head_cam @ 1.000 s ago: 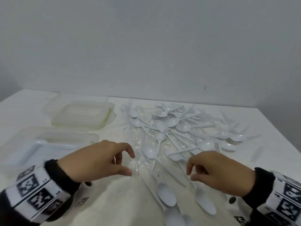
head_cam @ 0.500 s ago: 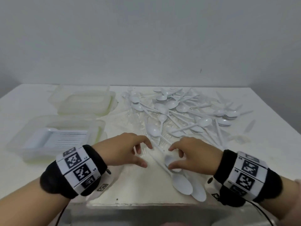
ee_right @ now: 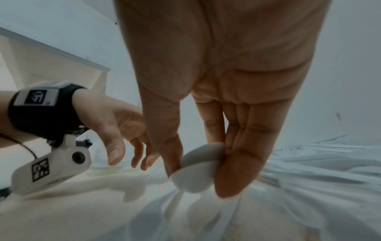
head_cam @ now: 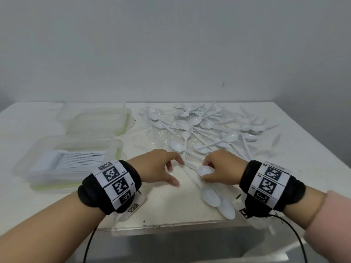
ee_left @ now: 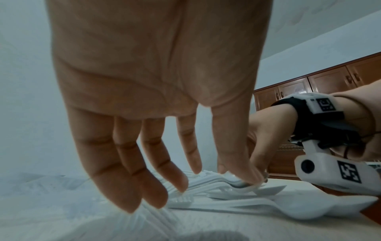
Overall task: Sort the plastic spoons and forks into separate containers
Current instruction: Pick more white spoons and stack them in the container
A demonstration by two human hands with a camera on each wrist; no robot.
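**Pinching a spoon bowl at frame centre**

Head view: right hand is pinching the bowl of a white spoon btwn thumb & fingers, just right of frame centre. Left hand is hovering beside it w/ fingers loosely curled, holding nothing. Two more spoons are lying below the right hand, near the table front edge. Pile of loose cutlery is sitting above the hands, centre-right. Two clear containers are sitting at left: near container w/ a white stack inside, far container above it.

Left wrist view: left hand is hanging palm-down, fingers spread & relaxed, tips just over white forks at lower centre. Can't tell if they are touching. Right hand is showing at right.

Right wrist view: right hand thumb & fingers are squeezing the spoon bowl at lower centre; handle is blurring out below. Left hand is showing mid-left, not gripping anything.
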